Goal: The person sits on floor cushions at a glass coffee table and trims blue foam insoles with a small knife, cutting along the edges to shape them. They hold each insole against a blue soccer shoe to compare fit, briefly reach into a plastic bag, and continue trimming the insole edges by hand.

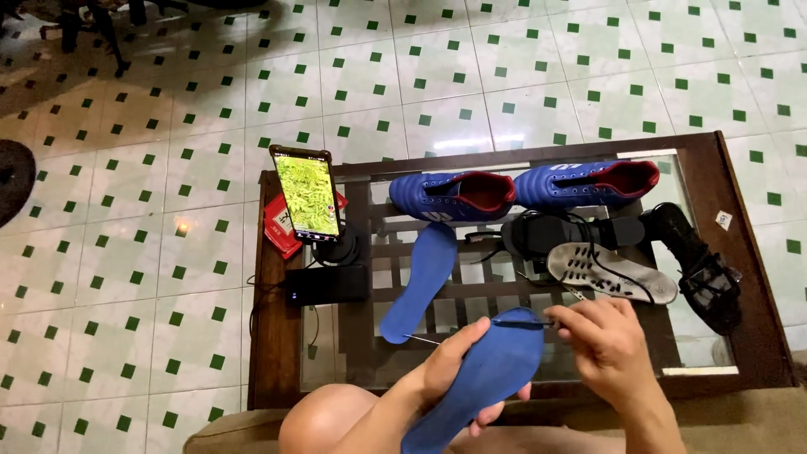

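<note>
Blue insole (483, 378), at six o'clock over the glass table (731, 210), rests gripped in the left hand (450, 366); the right hand (609, 340) pinches what looks like a thread.

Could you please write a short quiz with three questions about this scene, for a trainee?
1. True or false: the left hand holds a blue insole.
2. Multiple choice: where does the second blue insole lie? A) inside a shoe; B) on the glass table top; C) on the tiled floor.
3. Short answer: what stands upright at the table's left end, its screen lit green?

Key:
1. True. The right hand pinches near the insole's tip, at a thin thread or needle; which one is unclear.
2. B. It lies in front of the two blue sports shoes.
3. A smartphone on a stand.
</note>
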